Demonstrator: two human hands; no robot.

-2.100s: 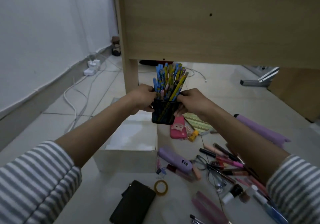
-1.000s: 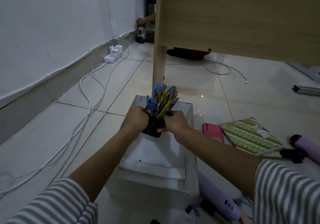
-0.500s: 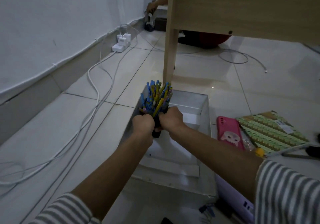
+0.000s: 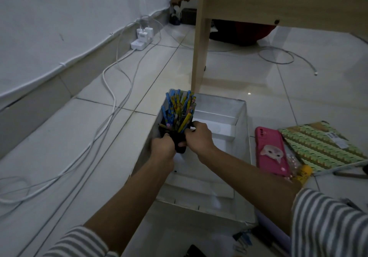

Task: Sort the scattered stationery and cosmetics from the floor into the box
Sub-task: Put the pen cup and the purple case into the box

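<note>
Left hand (image 4: 163,147) and right hand (image 4: 199,139) are both curling tight round a black pencil cup (image 4: 180,144), left on its 9 o'clock side, right on its 3 o'clock side with the thumb up near the rim. Neither is holding anything else. The cup is packed with blue and yellow pencils (image 4: 179,109), which are fanning out toward 12 o'clock.

The cup is sitting inside the white box (image 4: 199,203), in the corner at 10 o'clock and close against the left wall. The hands are hiding its base, so I cannot tell whether it is resting on the box floor.

Apart from the cup, the box is showing only bare white floor, so I'm judging the task as barely started, with the first item going in.

Items are waiting on the tiles:
- At 3 o'clock of the box, a pink phone case (image 4: 271,151) is lying just beside the wall.
- A green patterned notebook (image 4: 322,147) is lying beyond it.
- A small yellow item (image 4: 303,174) is touching the notebook's near corner.
- At 5 o'clock, binder clips (image 4: 242,236) and dim, unclear pieces are lying near the box.

White cables (image 4: 111,89) are running at 9 o'clock, and a desk leg (image 4: 200,47) is standing at 12 o'clock.
</note>
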